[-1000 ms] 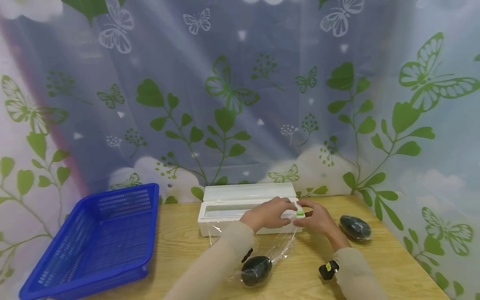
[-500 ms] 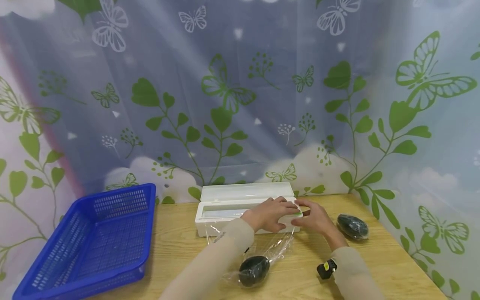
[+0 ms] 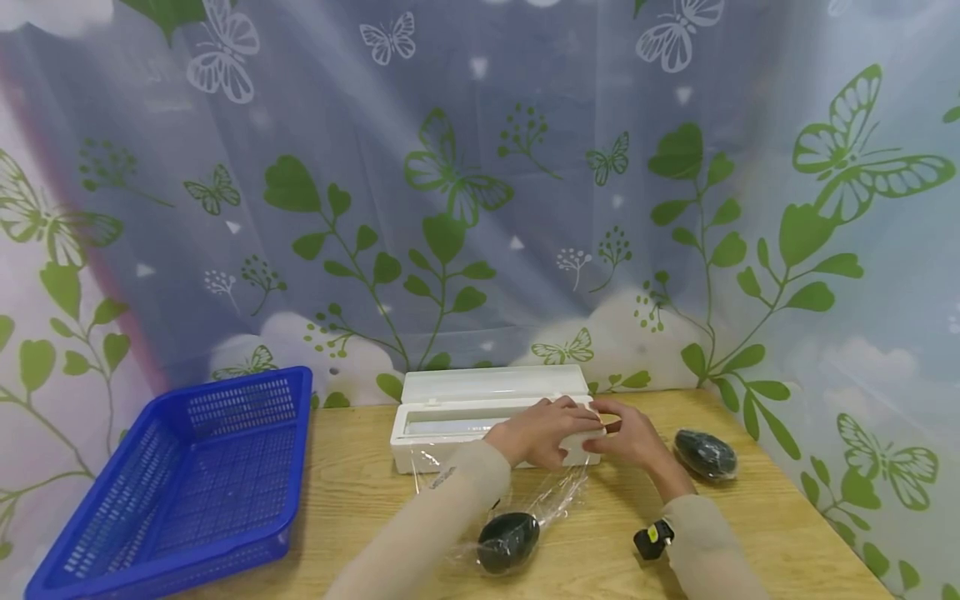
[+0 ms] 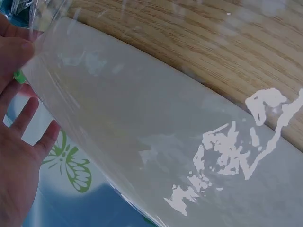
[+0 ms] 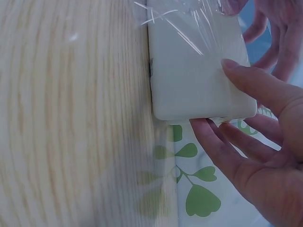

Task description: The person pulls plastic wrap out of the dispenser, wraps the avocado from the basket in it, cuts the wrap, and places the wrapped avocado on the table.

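A white cling film dispenser (image 3: 427, 454) stands on the table with its lid (image 3: 491, 383) raised. My left hand (image 3: 546, 432) reaches over its right end; thumb and a finger pinch the small green slide cutter (image 4: 19, 77), the other fingers spread. The right hand (image 3: 630, 433) grips that end of the dispenser, its thumb (image 5: 241, 75) on the front and fingers below and behind. Clear cling film (image 3: 558, 496) hangs over the front and runs to a dark green, avocado-like fruit (image 3: 508, 542) lying on the table before the dispenser. The left hand hides the cutter in the head view.
Another dark green fruit (image 3: 705, 454), wrapped in film, lies to the right of my right hand. A blue plastic basket (image 3: 292, 500) stands at the left. A printed curtain (image 3: 487, 275) hangs behind the wooden table (image 3: 360, 500).
My left hand has shifted slightly over the dispenser's right end, covering the green cutter that showed earlier. The right hand keeps its grip; the fruits and basket stay put.
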Tool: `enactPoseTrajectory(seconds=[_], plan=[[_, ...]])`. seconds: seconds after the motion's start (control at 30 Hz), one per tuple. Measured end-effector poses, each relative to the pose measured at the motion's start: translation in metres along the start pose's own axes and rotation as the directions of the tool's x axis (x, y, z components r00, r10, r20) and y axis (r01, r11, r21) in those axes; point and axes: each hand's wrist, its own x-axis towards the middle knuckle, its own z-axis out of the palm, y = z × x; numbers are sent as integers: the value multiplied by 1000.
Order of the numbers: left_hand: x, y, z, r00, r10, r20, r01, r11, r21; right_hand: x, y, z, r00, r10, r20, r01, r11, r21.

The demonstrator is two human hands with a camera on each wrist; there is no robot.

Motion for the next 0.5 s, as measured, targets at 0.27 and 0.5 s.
enactPoseTrajectory(seconds=[0.27,0.5], plan=[[-1,-4,7,996,28,-88,-27,1000,12,-1,-1,0,1000,13,3,-13,1000,-10],[-1,-6,11,989,54,-139,-48,997,52,-2,-3,0,1000,7,-3,-7,999,-48]])
